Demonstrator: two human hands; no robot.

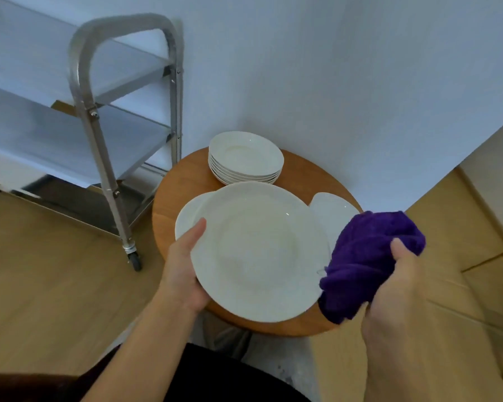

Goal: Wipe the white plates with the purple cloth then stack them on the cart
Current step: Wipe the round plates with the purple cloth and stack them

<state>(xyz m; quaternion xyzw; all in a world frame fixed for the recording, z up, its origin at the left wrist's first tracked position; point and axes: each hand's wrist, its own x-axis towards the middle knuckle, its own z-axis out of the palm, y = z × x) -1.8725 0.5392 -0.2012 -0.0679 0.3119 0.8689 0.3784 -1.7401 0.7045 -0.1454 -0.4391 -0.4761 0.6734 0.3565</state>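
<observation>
Two bare hands work over a round wooden bench (183, 181) set in the corner of a white-walled room. The left hand (183, 268) grips a large white plate (259, 250) by its left rim, thumb lying on the upper face and the other fingers hidden beneath, and holds it tilted above the bench. The right hand (395, 288) clutches a bunched purple cloth (369, 256), its thumb pressed into the fabric and the remaining fingers curled out of sight behind it; the cloth sits just right of the held plate, at or near its rim, though contact cannot be judged. Behind the held plate, at the far side of the bench, a stack of white plates (246, 155) stands several deep. A further plate (186, 219) shows at the held plate's left edge, and another white plate (334, 213) lies on the bench to its right, partly covered by the cloth. Left of the bench, on the wooden floor (41, 285), stands a steel cart (105, 158) with tiered shelves and a caster wheel; what its shelves carry cannot be made out.
</observation>
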